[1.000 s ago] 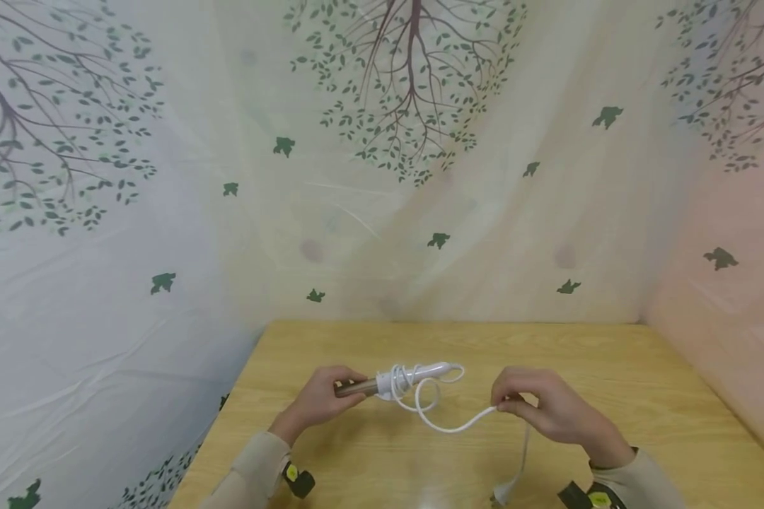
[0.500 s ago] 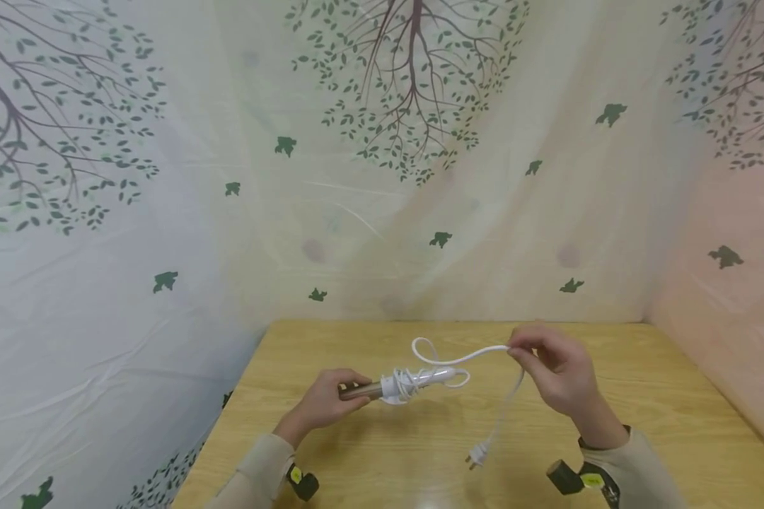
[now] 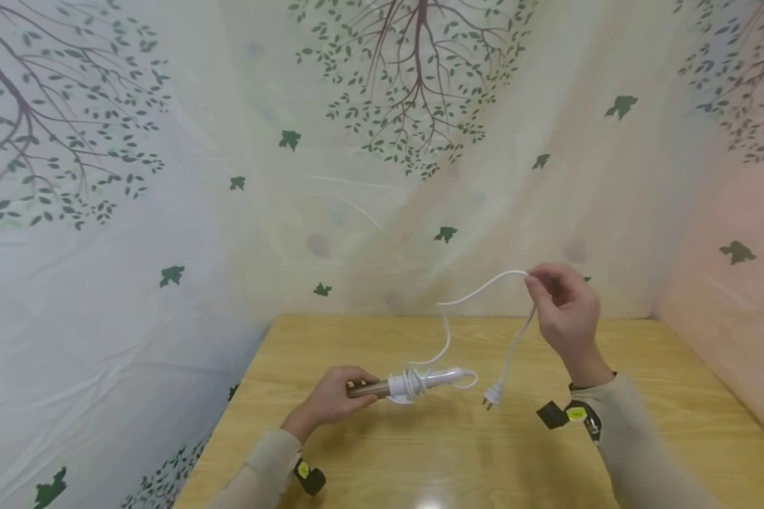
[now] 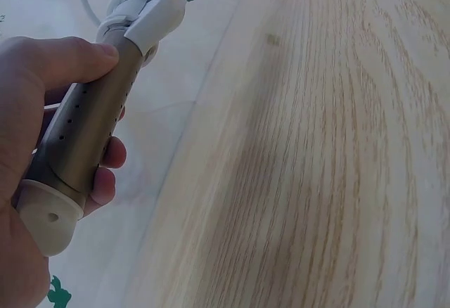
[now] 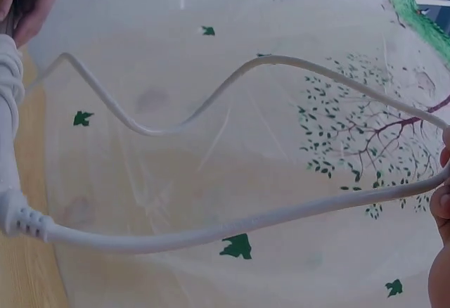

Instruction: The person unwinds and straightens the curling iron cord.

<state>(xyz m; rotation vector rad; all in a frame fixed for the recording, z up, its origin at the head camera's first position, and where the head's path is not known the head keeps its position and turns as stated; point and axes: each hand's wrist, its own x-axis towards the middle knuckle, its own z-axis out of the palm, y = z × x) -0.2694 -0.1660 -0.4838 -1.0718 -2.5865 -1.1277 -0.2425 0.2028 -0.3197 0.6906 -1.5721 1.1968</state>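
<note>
My left hand point(image 3: 331, 397) grips the brown, perforated barrel of a curling iron point(image 3: 444, 377) above the wooden table. In the left wrist view the thumb presses along the barrel point(image 4: 90, 122), with fingers wrapped beneath. The iron's white handle points right, several turns of its white power cord point(image 5: 151, 133) wound around it. Higher up on the right, my right hand point(image 3: 571, 307) pinches that cord between thumb and fingertips. A loose stretch sags from there back to the wound turns. Below the pinch hangs the two-pin plug point(image 3: 493, 394), clear of the tabletop.
The wooden table point(image 3: 382, 466) lies under both hands. Behind it and at the sides hangs a pale curtain point(image 3: 382, 212) printed with trees and green leaves. Black wrist cameras sit on both sleeves.
My right hand has risen up and slightly right, pulling a length of cord off the handle. The plug has lifted off the table's near side. My left hand has barely moved.
</note>
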